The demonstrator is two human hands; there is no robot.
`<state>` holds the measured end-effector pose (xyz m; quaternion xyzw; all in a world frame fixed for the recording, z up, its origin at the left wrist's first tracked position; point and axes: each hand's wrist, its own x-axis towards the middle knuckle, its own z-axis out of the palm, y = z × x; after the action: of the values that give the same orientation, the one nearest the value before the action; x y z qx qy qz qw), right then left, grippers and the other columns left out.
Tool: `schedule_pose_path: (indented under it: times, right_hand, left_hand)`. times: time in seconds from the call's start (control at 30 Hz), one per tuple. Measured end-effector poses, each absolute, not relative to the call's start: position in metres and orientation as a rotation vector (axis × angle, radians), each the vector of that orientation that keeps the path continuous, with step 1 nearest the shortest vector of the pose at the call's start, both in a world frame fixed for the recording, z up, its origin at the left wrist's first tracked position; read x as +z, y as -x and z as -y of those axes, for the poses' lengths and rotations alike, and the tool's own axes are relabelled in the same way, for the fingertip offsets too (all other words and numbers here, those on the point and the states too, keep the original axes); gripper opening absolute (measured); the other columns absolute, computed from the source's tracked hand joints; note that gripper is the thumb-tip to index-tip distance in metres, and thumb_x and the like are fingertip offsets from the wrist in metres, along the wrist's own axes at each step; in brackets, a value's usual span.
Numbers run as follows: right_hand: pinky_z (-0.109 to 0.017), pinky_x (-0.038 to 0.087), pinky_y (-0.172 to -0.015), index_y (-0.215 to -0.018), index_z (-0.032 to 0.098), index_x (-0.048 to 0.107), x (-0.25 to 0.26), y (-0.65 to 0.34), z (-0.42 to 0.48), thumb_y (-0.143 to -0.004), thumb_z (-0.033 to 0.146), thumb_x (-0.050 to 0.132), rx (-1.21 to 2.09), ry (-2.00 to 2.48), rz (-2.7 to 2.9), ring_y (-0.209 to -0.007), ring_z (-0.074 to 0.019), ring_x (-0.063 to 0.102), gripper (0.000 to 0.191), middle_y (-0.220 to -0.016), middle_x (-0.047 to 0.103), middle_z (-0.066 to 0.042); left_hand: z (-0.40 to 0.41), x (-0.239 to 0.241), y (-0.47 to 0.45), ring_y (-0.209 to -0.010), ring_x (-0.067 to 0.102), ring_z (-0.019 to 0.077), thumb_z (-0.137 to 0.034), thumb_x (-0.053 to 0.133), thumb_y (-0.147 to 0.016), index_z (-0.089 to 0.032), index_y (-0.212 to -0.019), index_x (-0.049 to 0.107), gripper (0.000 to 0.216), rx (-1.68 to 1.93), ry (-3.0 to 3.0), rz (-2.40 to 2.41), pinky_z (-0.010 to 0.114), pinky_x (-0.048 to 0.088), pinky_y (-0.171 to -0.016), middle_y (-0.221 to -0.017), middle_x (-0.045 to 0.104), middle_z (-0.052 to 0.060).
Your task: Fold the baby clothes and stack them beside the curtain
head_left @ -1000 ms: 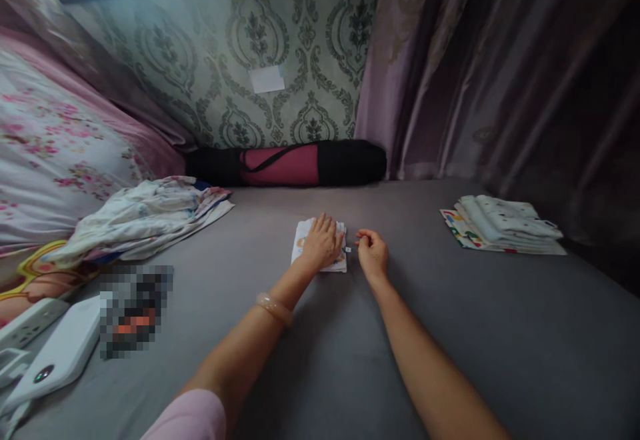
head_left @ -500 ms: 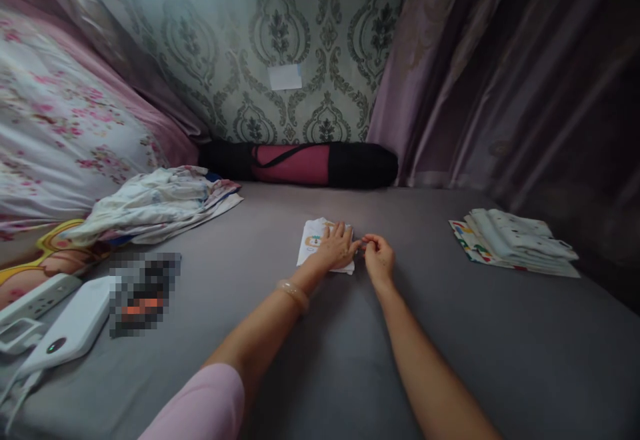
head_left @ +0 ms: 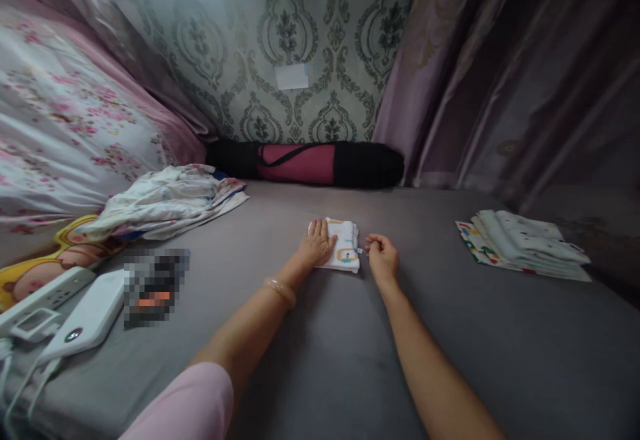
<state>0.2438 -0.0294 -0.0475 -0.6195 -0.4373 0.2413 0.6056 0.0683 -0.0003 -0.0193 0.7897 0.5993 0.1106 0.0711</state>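
Note:
A small folded white cloth (head_left: 345,243) with a printed orange, yellow and teal pattern lies on the grey bed sheet. My left hand (head_left: 319,245) rests flat on its left part, fingers stretched out together and thumb apart. A tiny white tag (head_left: 359,251) sticks out from the right edge of the cloth. Just right of that tag is my right hand (head_left: 384,259), its fingers curled in toward the thumb. A narrow gap shows between these fingertips and the tag, and I see nothing in them.
A stack of folded cloths (head_left: 533,243) lies to the right. At left are a crumpled pile of clothes (head_left: 160,197), a white power bank (head_left: 90,323), a power strip (head_left: 50,300) and a blurred-out object (head_left: 157,287). A black and pink long bag (head_left: 300,163) lies along the wall.
My left hand has slid from the right half of the cloth to its left part, uncovering the print. My right fingers, earlier at the cloth's edge, are now slightly apart from it. The view shifted slightly.

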Motion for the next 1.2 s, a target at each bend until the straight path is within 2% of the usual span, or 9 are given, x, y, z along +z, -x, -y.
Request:
schedule_pose_path:
  times: [0.1, 0.23, 0.47, 0.6, 0.73, 0.83, 0.93, 1.1, 1.2]
  right_hand:
    - [-0.03, 0.051, -0.064, -0.088, 0.018, 0.063, -0.047, -0.243, 0.03, -0.074, 0.027, 0.04, 0.568, 1.444, 1.034, -0.067, -0.0168, 0.066, 0.028, -0.088, 0.072, -0.007]
    - [-0.031, 0.051, -0.068, -0.089, 0.019, 0.064, -0.045, -0.241, 0.032, -0.075, 0.025, 0.04, 0.537, 1.48, 1.118, -0.071, -0.0181, 0.067, 0.029, -0.089, 0.072, -0.007]
    - [-0.034, 0.05, -0.08, -0.098, 0.018, 0.065, -0.034, -0.237, 0.041, -0.081, 0.023, 0.039, 0.379, 1.531, 1.338, -0.086, -0.0209, 0.066, 0.032, -0.097, 0.071, -0.009]
    - [-0.034, 0.045, -0.093, -0.112, 0.015, 0.062, -0.019, -0.221, 0.042, -0.086, 0.022, 0.038, 0.245, 1.494, 1.65, -0.105, -0.0212, 0.061, 0.037, -0.114, 0.066, -0.012]
    - [-0.04, 0.03, -0.109, -0.126, 0.012, 0.055, -0.003, -0.184, 0.036, -0.091, 0.022, 0.036, 0.164, 1.493, 2.086, -0.13, -0.0228, 0.042, 0.042, -0.139, 0.049, -0.014]
    - [-0.048, 0.018, -0.112, -0.135, 0.009, 0.046, 0.004, -0.154, 0.03, -0.095, 0.027, 0.032, 0.114, 1.571, 2.275, -0.138, -0.0263, 0.029, 0.046, -0.147, 0.039, -0.015]
    - [-0.05, 0.011, -0.113, -0.141, 0.005, 0.039, 0.006, -0.134, 0.025, -0.097, 0.028, 0.027, 0.059, 1.715, 2.293, -0.141, -0.0286, 0.02, 0.051, -0.15, 0.032, -0.017]
    - [-0.049, 0.009, -0.114, -0.147, 0.002, 0.024, -0.002, -0.134, 0.022, -0.092, 0.025, 0.034, 0.113, 1.819, 2.379, -0.144, -0.0288, 0.008, 0.06, -0.155, 0.019, -0.017]
    - [-0.042, 0.011, -0.115, -0.147, 0.001, 0.025, -0.008, -0.144, 0.021, -0.094, 0.025, 0.029, 0.118, 1.769, 2.352, -0.144, -0.0258, 0.012, 0.058, -0.155, 0.021, -0.016]
  left_hand:
    - [-0.006, -0.017, -0.065, -0.143, 0.017, 0.032, -0.045, 0.029, -0.095, -0.002, -0.145, 0.026, 0.067, 0.358, -2.303, -1.728, 0.044, 0.019, -0.114, -0.152, 0.024, 0.022]
    - [-0.008, -0.005, -0.052, -0.143, 0.019, 0.0246, -0.04, 0.027, -0.096, -0.006, -0.141, 0.035, 0.056, 0.555, -2.064, -1.71, 0.035, 0.02, -0.114, -0.153, 0.024, 0.019]
    - [0.011, 0.0, -0.023, -0.132, 0.042, 0.0239, -0.022, 0.039, -0.091, -0.005, -0.136, 0.043, 0.048, 0.801, -1.664, -1.8, 0.031, 0.032, -0.109, -0.142, 0.045, 0.02]
    - [0.022, -0.012, -0.019, -0.128, 0.046, 0.0234, -0.014, 0.04, -0.088, -0.006, -0.132, 0.047, 0.045, 0.93, -1.603, -1.817, 0.033, 0.033, -0.108, -0.138, 0.049, 0.019]
    - [0.025, -0.017, -0.02, -0.124, 0.05, 0.0227, -0.01, 0.038, -0.087, -0.006, -0.127, 0.052, 0.042, 1.088, -1.543, -1.783, 0.034, 0.035, -0.107, -0.132, 0.055, 0.018]
    - [0.028, -0.013, -0.021, -0.123, 0.051, 0.023, -0.016, 0.036, -0.091, -0.006, -0.124, 0.054, 0.039, 1.137, -1.544, -1.744, 0.034, 0.035, -0.106, -0.129, 0.057, 0.019]
    - [0.034, -0.007, -0.024, -0.124, 0.05, 0.0234, -0.028, 0.032, -0.095, -0.007, -0.126, 0.054, 0.043, 1.185, -1.599, -1.618, 0.035, 0.034, -0.107, -0.131, 0.056, 0.018]
    - [0.04, -0.01, -0.031, -0.134, 0.04, 0.0239, -0.039, 0.032, -0.096, -0.009, -0.138, 0.043, 0.053, 1.079, -1.698, -1.425, 0.036, 0.025, -0.112, -0.144, 0.043, 0.016]
    - [0.039, -0.014, -0.03, -0.132, 0.042, 0.0262, -0.041, 0.033, -0.095, -0.01, -0.137, 0.044, 0.053, 1.012, -1.718, -1.433, 0.037, 0.027, -0.111, -0.142, 0.046, 0.017]
